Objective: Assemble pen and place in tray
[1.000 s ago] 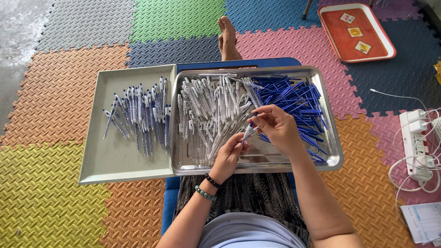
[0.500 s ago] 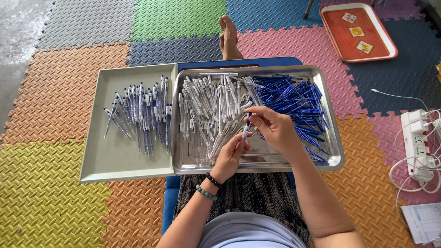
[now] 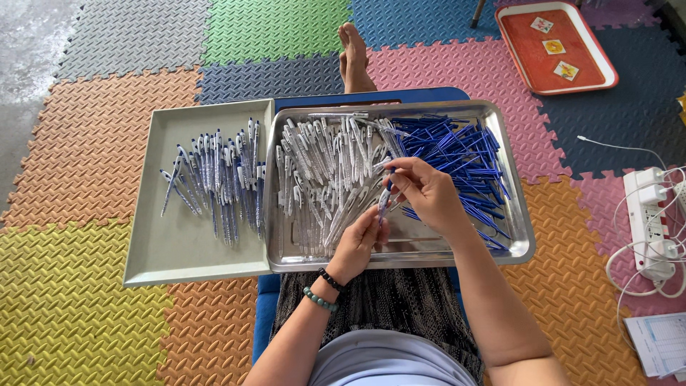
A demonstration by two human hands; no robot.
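Clear plastic pen barrel, slim and tube-shaped, standing nearly upright over the steel tray: left hand is pinching its lower end with fingers closed on it, right hand is gripping its upper end, fingertips clamped at a blue tip. Loose clear barrels are lying heaped on the tray's left, thin blue refills on its right. Finished pens are resting in rows on a grey rectangular tray alongside. Ridged foam mats are covering the floor.

Arms bare. Left wrist: 2 bead bracelets, 1 black, 1 green. Light grey top; dark patterned skirt. Foot bare.
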